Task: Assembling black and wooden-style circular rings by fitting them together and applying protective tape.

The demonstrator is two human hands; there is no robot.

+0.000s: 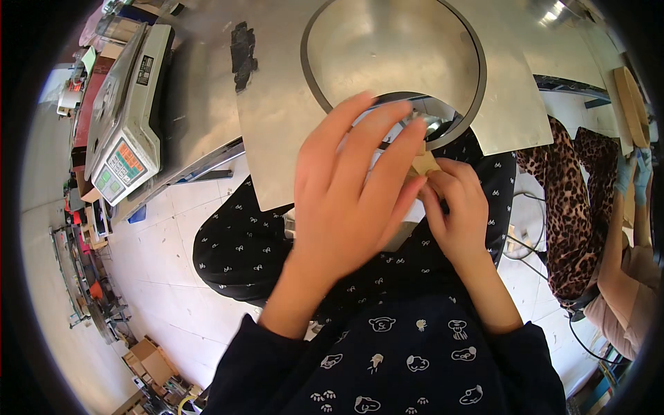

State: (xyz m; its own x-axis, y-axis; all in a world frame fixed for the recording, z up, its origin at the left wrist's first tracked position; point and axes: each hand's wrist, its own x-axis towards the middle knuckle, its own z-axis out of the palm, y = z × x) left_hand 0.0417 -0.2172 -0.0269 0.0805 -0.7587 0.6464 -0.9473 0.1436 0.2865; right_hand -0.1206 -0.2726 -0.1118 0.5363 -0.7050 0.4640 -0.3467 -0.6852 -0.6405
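My left hand (353, 173) is held over the near edge of a round metal opening with a dark rim (306, 69). Its fingers are stretched out and slightly blurred, and its thumb comes close to my right fingertips. My right hand (460, 207) is closed, with thumb and fingers pinching a small flat tan piece (424, 163) whose kind I cannot make out. Behind my left fingers lies something shiny and reflective (436, 124), mostly covered. My left hand also hides part of what is above my lap.
A white digital scale (131, 131) stands on the metal table (200, 90) to the left. A dark patch (243, 57) marks the metal sheet. On the right, a co-worker in blue gloves (642, 173) handles a brown ring-shaped piece (631, 104). Cables (526, 256) hang beside my knee.
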